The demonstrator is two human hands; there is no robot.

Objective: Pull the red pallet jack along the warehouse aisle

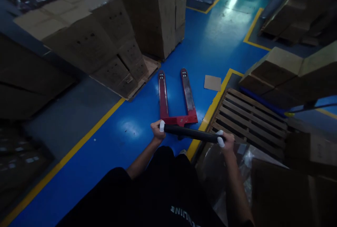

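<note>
A red pallet jack stands on the blue floor ahead of me, its two forks pointing away. Across the front of my body runs its black handle bar. My left hand is closed around the bar's left end, and my right hand grips the right end. White wraps show on some fingers of both hands. Nothing rests on the forks. The lower part of the jack, below the bar, is mostly hidden by the bar and my body.
Stacked cartons on a pallet stand close on the left, with a taller carton stack behind. On the right lie a bare wooden pallet, plastic-wrapped goods and more boxes. A flat cardboard piece lies near the yellow line.
</note>
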